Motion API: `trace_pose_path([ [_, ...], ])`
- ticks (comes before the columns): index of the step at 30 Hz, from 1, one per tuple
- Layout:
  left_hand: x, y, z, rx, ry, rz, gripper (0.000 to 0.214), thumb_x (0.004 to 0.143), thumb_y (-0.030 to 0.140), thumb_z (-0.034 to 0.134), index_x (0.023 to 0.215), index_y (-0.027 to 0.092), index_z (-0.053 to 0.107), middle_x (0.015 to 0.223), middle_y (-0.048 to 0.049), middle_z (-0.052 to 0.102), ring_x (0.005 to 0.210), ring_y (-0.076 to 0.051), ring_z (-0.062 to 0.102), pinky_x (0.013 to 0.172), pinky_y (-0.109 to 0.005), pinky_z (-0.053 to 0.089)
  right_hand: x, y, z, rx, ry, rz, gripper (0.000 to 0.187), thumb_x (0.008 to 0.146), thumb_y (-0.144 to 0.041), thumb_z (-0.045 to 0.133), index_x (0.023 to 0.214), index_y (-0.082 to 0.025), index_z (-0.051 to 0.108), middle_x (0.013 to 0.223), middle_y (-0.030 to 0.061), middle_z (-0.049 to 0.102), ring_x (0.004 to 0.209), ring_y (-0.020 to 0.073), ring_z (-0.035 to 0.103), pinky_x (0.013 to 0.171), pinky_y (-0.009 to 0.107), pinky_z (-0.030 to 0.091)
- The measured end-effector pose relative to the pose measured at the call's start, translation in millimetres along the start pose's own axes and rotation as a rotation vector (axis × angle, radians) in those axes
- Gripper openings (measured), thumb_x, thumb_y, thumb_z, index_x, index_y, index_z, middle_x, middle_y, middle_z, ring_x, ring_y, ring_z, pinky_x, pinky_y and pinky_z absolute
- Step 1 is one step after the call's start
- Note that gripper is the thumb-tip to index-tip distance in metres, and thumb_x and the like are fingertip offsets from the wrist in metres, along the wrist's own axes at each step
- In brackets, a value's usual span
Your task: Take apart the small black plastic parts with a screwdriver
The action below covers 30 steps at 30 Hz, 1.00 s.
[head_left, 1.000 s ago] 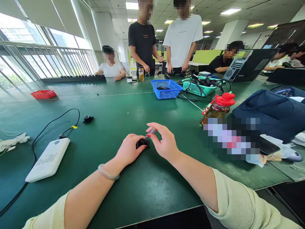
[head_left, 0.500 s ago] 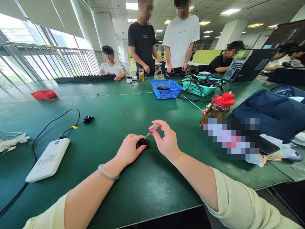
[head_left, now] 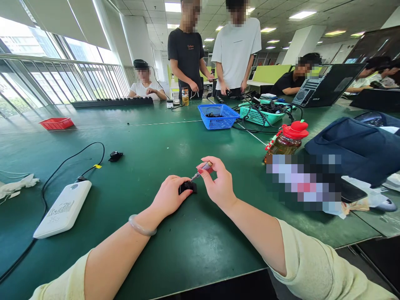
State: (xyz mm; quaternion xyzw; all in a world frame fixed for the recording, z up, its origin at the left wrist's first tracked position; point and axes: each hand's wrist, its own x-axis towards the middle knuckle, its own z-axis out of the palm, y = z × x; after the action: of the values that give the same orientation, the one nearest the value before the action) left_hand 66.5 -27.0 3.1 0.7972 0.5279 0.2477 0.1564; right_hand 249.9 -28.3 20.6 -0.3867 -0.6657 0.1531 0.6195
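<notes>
On grn tbl, L hand holds sm blk part.

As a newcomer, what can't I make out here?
In the head view:
Black part: partly covered by the left hand.
Screwdriver in the right hand: tip too small to tell what it touches.
Blue basket: its contents are dark and too small to identify.
Pixelated patch by the red-lidded bottle: hides what lies beneath.

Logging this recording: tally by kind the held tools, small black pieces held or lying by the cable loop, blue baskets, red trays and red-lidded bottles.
Held tool, right hand: 1
Small black piece in left hand, loose black piece by cable loop: 2
Blue basket: 1
Red tray: 1
Red-lidded bottle: 1
Total: 6
</notes>
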Motion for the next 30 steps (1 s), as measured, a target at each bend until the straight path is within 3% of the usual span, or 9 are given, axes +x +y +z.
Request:
trace_pose_path([
  [7,0,0,0.5,0.002,-0.010,-0.016,0.032,0.087,0.032,0.068,0.118,0.025,0.074,0.115,-0.0085,0.074,0.119,-0.031,0.061,0.104,-0.050,0.050,0,3,0,0.022,0.002,0.036,0.019,0.093,-0.029,0.063,0.112,-0.026,0.060,0.091,0.0013,0.078,0.074,0.0159,0.073,0.072,0.032,0.062],
  [16,0,0,0.3,0.014,-0.035,-0.026,0.033,0.089,0.033,0.068,0.120,0.023,0.073,0.117,-0.0095,0.073,0.122,-0.031,0.060,0.108,-0.050,0.048,0,9,1,0.046,0.007,0.058,0.021,0.098,-0.028,0.055,0.119,-0.026,0.054,0.099,0.0042,0.079,0.088,0.0191,0.077,0.086,0.039,0.062],
  [24,0,1,-0.5,0.022,-0.039,-0.031,0.032,0.089,0.031,0.067,0.119,0.022,0.073,0.117,-0.0093,0.074,0.123,-0.031,0.060,0.108,-0.049,0.048,3,14,0,0.105,0.012,0.153,0.024,0.097,-0.032,0.053,0.119,-0.025,0.053,0.099,0.0056,0.079,0.087,0.0199,0.076,0.086,0.041,0.061],
  [30,0,2,-1.4,0.027,-0.051,-0.050,0.034,0.090,0.032,0.067,0.122,0.022,0.072,0.119,-0.0093,0.073,0.124,-0.030,0.059,0.109,-0.047,0.047,7,10,-2,0.082,0.043,0.281,0.029,0.087,-0.045,0.066,0.107,-0.025,0.058,0.091,0.0035,0.077,0.081,0.0204,0.073,0.066,0.033,0.054],
])
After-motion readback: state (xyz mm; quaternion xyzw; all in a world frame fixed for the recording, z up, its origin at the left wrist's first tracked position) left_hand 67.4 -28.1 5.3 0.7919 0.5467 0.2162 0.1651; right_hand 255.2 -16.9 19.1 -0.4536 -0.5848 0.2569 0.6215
